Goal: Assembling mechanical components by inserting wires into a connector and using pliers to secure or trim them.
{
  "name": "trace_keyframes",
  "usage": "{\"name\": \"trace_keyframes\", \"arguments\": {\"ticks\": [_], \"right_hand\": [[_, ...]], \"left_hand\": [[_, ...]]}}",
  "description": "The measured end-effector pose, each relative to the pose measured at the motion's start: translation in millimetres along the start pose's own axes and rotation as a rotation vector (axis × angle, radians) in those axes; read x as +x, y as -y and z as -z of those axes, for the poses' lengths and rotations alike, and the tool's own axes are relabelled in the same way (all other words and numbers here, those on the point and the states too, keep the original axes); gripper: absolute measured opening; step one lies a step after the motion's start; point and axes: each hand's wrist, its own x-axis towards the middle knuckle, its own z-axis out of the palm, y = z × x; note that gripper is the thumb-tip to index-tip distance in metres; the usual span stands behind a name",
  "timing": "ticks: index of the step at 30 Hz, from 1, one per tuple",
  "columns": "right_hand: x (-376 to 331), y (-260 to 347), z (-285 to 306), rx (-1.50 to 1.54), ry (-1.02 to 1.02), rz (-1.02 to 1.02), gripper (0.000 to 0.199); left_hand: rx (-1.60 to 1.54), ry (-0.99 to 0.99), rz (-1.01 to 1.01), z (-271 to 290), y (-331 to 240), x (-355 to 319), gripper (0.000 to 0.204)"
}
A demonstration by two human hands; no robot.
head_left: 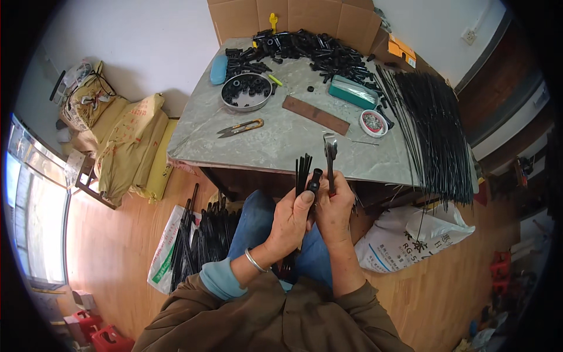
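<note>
In front of my body, over the near table edge, my left hand (290, 216) is closed around several thin black rods (303, 170) that stick up past the fingers. A black tubular part (315, 178) stands by the left thumb, between both hands. My right hand (335, 212) grips an upright hand tool with a metal head (330, 144) and a bit of red at its handle; the head looks like pincers, but its jaws are too small to make out. Both hands are close together, and their palms are hidden.
On the grey table (275, 144) lie scissors-like snips (241, 127), a rusty metal strip (316, 115), a round tin (246, 105) of black parts, a green box (353, 92), a white cup (373, 123), a black parts heap (328, 53) and long black rods (431, 129). Sacks (404, 240) stand on the floor.
</note>
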Motion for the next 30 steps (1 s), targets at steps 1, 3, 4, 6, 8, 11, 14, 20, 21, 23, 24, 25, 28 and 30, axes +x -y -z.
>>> {"name": "trace_keyframes", "arguments": {"ticks": [1,3,4,6,8,11,14,20,21,23,24,25,28,30], "right_hand": [[-1,3,2,0.000,0.005,-0.006,0.022],[-1,11,5,0.395,0.086,-0.250,0.022],[1,-7,5,0.379,0.074,-0.193,0.023],[4,-7,10,0.459,0.139,-0.268,0.021],[3,-8,14,0.486,0.178,-0.300,0.019],[-4,-10,18,0.625,0.278,-0.374,0.015],[-17,-9,15,0.690,0.323,-0.375,0.012],[-19,-6,14,0.599,0.332,-0.349,0.012],[-19,-4,13,0.599,0.340,-0.348,0.012],[-20,-2,13,0.630,0.305,-0.352,0.012],[-20,-4,12,0.629,0.310,-0.350,0.012],[-20,-7,12,0.599,0.298,-0.336,0.012],[-22,-5,11,0.542,0.268,-0.321,0.012],[-23,3,9,0.514,0.247,-0.321,0.013]], "left_hand": [[-0.015,0.006,0.010,0,-2,1,0.051],[-0.030,0.005,0.026,3,-4,4,0.053],[-0.090,0.034,0.069,6,-2,6,0.055],[-0.167,0.078,0.078,11,0,11,0.060],[-0.165,0.091,0.090,16,4,14,0.060],[-0.140,0.093,0.084,18,10,18,0.059],[-0.107,0.085,0.063,20,11,17,0.058],[-0.091,0.068,0.020,17,7,16,0.056],[-0.072,0.068,0.007,17,7,16,0.057],[-0.079,0.057,0.010,16,9,16,0.057],[-0.085,0.053,0.015,15,10,16,0.057],[-0.086,0.049,0.013,16,10,17,0.057],[-0.110,0.058,-0.002,15,11,17,0.057],[-0.064,0.019,-0.025,13,11,17,0.057]]}}
